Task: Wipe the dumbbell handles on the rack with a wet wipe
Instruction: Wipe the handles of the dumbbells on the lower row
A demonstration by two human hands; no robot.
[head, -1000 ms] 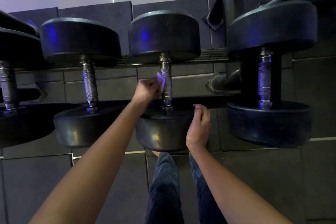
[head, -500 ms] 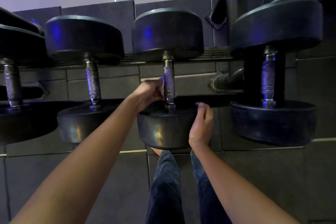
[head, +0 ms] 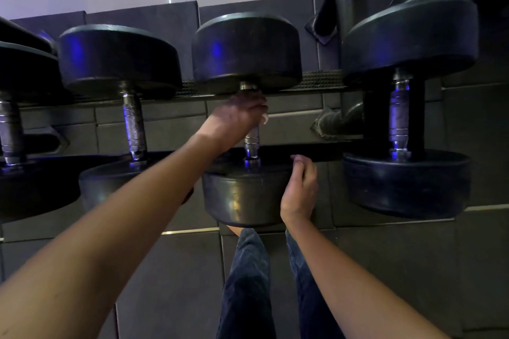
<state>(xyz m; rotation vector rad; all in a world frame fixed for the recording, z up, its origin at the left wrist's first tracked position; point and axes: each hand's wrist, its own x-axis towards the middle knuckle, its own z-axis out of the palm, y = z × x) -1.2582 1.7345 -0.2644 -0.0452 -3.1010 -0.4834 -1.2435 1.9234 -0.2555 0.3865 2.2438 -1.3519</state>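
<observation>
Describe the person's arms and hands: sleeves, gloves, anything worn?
Left forearm and right forearm are bare to the frame edge, with no sleeve in view. Left hand and right hand are ungloved. No watch, band or ring shows, though the left hand is blurred. Dark blue jeans show below.

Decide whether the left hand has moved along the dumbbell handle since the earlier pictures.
Yes. The left hand slid up the handle, from its lower half to under the far weight head.
</observation>
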